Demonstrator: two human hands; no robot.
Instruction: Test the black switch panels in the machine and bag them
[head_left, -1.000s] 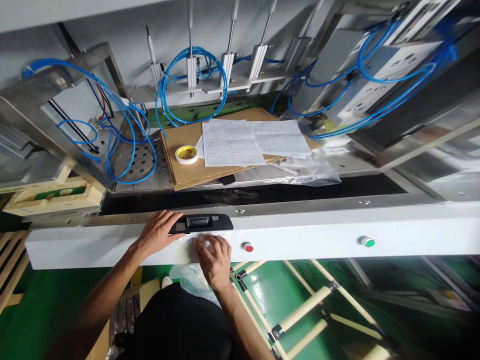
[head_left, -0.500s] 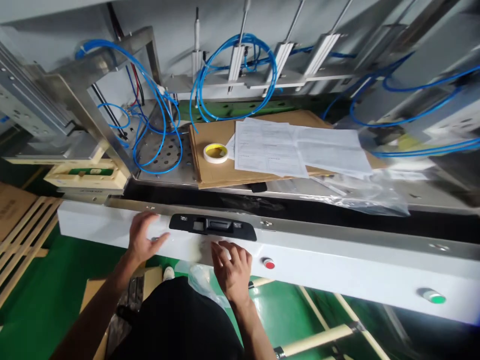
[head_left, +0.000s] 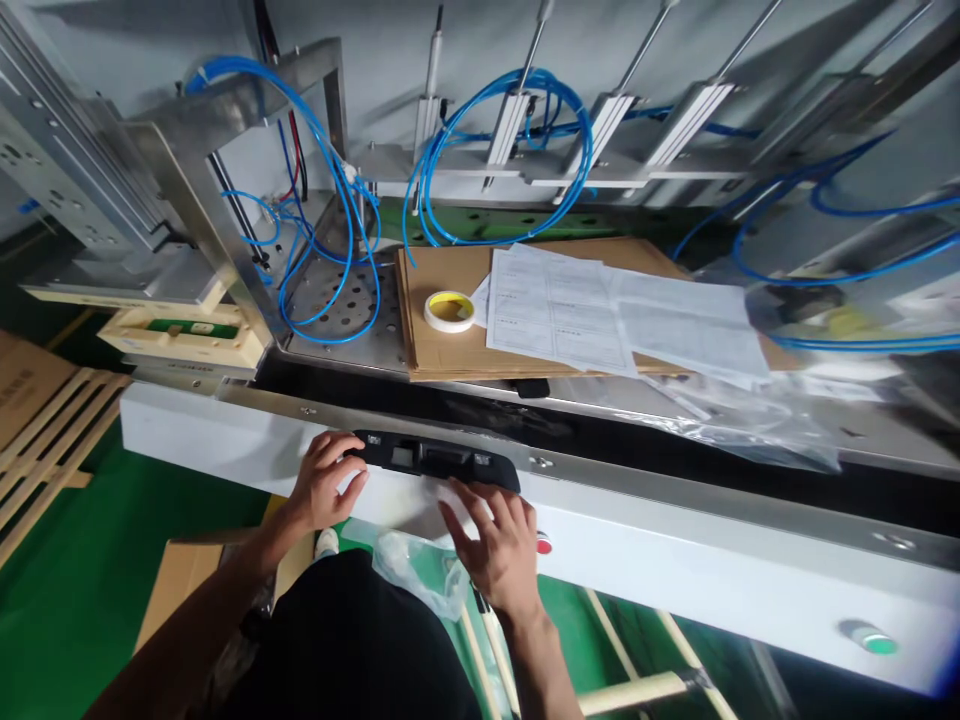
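A long black plastic trim piece (head_left: 442, 459), with a recess in its middle and a small clear insert near each end, lies on the edge of the white machine panel (head_left: 645, 540). My left hand (head_left: 327, 485) is at its left end, fingers curved and apart, fingertips at or touching the end. Over the lower right edge reaches my right hand (head_left: 496, 540), its fingers spread, the tips resting at the trim piece. Neither hand is closed round it. A red button (head_left: 544, 543) shows partly behind my right hand.
Behind the panel, cardboard sheets (head_left: 431, 355) carry a tape roll (head_left: 449, 311) and printed papers (head_left: 559, 310). Blue air hoses (head_left: 352, 235) loop over the metal bed. A green button (head_left: 877, 642) sits at right. A clear plastic bag (head_left: 416, 575) hangs below the panel.
My left hand has moved right to the left end of the trim piece. My right hand has shifted to its right end and its fingers have spread. The view has shifted slightly.
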